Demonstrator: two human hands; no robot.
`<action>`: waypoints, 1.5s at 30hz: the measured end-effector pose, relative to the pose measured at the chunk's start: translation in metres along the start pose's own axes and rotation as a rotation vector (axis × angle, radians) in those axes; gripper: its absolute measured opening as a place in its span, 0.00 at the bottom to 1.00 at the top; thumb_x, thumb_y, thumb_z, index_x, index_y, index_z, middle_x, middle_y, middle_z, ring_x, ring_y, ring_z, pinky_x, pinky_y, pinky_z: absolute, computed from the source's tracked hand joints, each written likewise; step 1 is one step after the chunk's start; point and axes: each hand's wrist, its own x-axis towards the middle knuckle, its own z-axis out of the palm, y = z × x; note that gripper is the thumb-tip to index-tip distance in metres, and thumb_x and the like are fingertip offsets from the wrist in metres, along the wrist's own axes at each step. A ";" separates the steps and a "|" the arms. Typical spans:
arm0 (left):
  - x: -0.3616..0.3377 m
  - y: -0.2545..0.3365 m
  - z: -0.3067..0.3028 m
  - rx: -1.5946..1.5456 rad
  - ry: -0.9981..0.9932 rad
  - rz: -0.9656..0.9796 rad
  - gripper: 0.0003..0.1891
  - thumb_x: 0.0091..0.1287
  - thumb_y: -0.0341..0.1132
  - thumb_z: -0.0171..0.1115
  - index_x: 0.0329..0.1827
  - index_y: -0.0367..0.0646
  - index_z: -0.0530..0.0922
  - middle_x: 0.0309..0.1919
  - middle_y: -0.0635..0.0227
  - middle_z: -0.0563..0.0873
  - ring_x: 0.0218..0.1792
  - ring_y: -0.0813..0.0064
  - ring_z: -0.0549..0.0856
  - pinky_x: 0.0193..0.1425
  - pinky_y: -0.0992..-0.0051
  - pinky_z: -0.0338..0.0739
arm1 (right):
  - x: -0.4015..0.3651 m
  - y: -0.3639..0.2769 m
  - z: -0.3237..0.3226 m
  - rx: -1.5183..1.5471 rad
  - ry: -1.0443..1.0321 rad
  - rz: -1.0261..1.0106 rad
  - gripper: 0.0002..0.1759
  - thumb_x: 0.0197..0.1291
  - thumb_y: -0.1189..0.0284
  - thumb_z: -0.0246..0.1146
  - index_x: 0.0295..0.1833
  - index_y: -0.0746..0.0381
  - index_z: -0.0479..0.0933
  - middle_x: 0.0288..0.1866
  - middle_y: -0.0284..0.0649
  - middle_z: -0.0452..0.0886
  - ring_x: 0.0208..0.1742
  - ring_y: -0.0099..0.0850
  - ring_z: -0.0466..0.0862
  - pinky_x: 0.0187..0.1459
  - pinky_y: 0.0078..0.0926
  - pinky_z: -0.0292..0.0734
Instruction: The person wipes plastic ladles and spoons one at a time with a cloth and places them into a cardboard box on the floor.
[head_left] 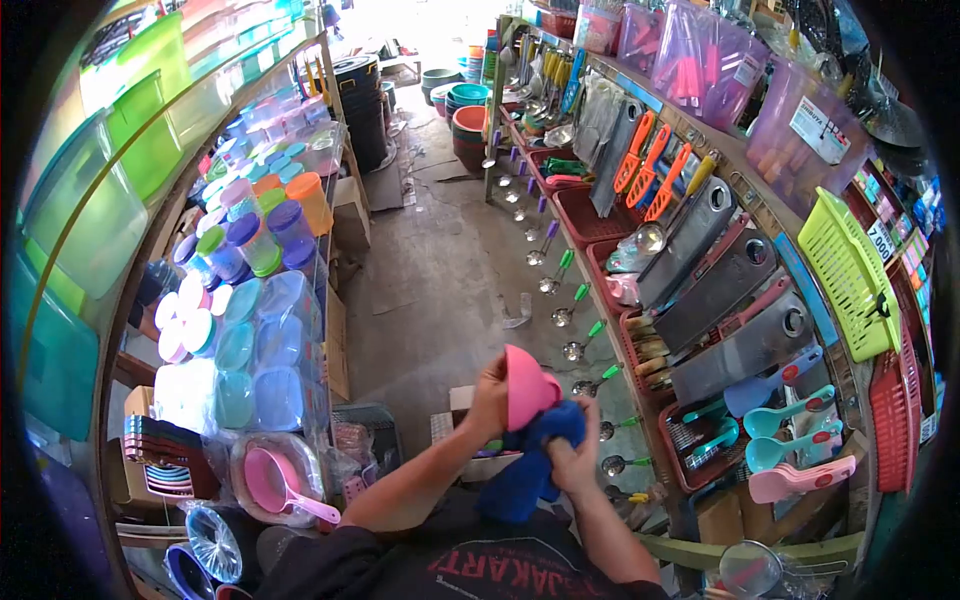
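Observation:
My left hand [488, 396] grips a pink plastic bowl [524, 392] by its side, with the bowl tipped over sideways in front of my chest. A small rounded pink part shows at its right edge. In my right hand [573, 457] is a bunched blue cloth [530, 470], its upper end pressed up against the lower right of the bowl and its lower end hanging over my dark shirt. The fingers of my right hand are partly hidden behind the cloth.
On the left, a shelf carries stacked plastic containers [283, 340], lidded jars [255, 240] and a pink dipper [275, 480]. Ladles [574, 350], graters [735, 345] and baskets [590, 215] line the right rack. Between them, a concrete aisle [430, 270] leads to stacked buckets [468, 135].

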 end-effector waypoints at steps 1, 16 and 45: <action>0.000 -0.011 -0.012 0.113 -0.062 -0.017 0.07 0.62 0.28 0.59 0.43 0.41 0.75 0.34 0.71 0.82 0.33 0.79 0.81 0.36 0.76 0.79 | 0.007 -0.003 -0.001 -0.049 0.048 -0.030 0.23 0.42 0.81 0.54 0.49 0.63 0.63 0.40 0.35 0.69 0.42 0.23 0.71 0.47 0.22 0.68; 0.013 -0.017 -0.054 -0.086 0.371 0.084 0.07 0.63 0.30 0.54 0.43 0.44 0.74 0.31 0.70 0.81 0.30 0.78 0.82 0.30 0.77 0.79 | -0.043 0.005 -0.049 -0.418 -0.303 0.217 0.21 0.44 0.79 0.55 0.49 0.62 0.68 0.38 0.34 0.74 0.40 0.23 0.74 0.44 0.23 0.71; -0.026 -0.156 0.027 0.540 -0.063 -0.800 0.20 0.67 0.45 0.54 0.50 0.35 0.74 0.36 0.71 0.80 0.34 0.83 0.76 0.38 0.81 0.69 | -0.119 0.073 -0.108 0.405 0.215 0.501 0.15 0.61 0.73 0.58 0.54 0.61 0.72 0.43 0.34 0.79 0.44 0.21 0.78 0.48 0.20 0.72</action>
